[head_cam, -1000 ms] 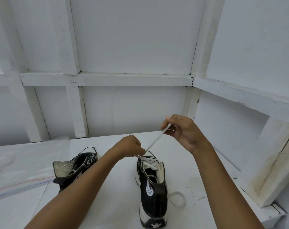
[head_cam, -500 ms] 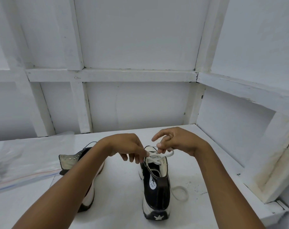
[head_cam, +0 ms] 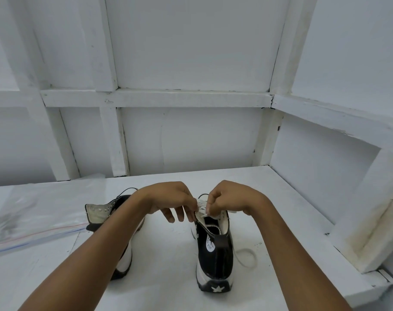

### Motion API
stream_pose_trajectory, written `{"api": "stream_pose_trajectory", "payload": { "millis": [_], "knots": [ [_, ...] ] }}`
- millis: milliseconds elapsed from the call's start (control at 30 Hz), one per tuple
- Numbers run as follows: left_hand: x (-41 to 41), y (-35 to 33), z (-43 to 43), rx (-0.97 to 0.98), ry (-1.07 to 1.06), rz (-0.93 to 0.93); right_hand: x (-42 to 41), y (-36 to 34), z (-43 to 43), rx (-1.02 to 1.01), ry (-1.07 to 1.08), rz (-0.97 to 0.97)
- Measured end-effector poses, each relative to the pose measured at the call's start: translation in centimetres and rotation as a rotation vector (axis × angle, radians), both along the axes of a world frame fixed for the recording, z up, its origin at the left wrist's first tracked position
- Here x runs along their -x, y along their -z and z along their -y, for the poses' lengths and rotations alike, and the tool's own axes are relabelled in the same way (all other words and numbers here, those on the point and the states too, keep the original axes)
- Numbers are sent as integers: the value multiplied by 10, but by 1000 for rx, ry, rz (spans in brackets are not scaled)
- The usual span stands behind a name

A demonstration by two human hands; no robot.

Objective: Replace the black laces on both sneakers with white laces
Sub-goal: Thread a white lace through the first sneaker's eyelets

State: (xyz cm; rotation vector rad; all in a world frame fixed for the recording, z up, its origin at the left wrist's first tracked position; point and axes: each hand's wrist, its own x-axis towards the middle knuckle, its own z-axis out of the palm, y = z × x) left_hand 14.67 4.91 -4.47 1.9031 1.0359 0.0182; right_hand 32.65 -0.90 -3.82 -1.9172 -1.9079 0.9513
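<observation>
Our left hand and right hand meet over the black sneaker, which stands heel toward us at 6 o'clock on the table. Each hand's thumb and forefinger pinch the white lace; its tail loops at the shoe's 3 o'clock. The second sneaker lies at 9 o'clock.

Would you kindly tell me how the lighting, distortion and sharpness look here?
Head view: soft, even light, faint shadows beside the sneakers; the wide-angle lens skews the wall beams; left hand and right hand look slightly soft at the white lace.
</observation>
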Motion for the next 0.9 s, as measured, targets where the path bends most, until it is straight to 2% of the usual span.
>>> {"api": "stream_pose_trajectory", "payload": {
  "millis": [400, 600, 800, 900],
  "knots": [
    [-2, 4, -1, 5, 35, -5, 7, 11, -6, -12, 21, 21],
    [4, 6, -2, -68, 93, -32, 1, 11, -5, -41, 40, -186],
    [0, -6, -6, -21, -287, 337, -15, 12, -11, -118, 163, -368],
    [-5, -6, -3, 240, -415, 639, -19, 15, -14, -152, 208, -421]
  ]
}}
